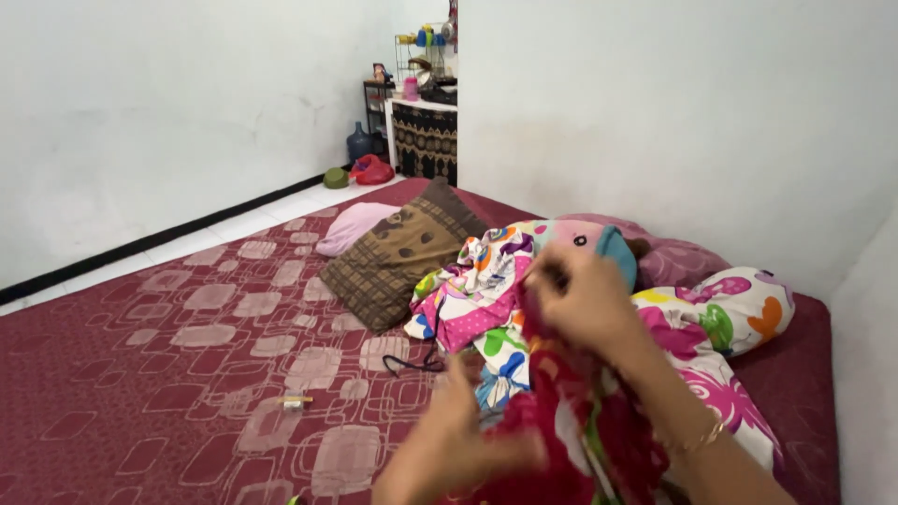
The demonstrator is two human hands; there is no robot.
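A white-walled room holds a bed [140, 374] with a maroon patterned sheet. Over its right side, both hands grip a red floral cloth [571, 440]: the right hand [585, 299] pinches its top edge, the blurred left hand [458, 430] clutches it lower down, beside a brown pillow [398, 252].

red floral cloth [561, 421] | maroon mattress [168, 374], pale square pattern | brown checked pillow [398, 252] | pink pillow [351, 227]

Both hands motion-blurred; left hand [458, 440] grip unclear; red cloth [561, 440] cut off at bottom edge.
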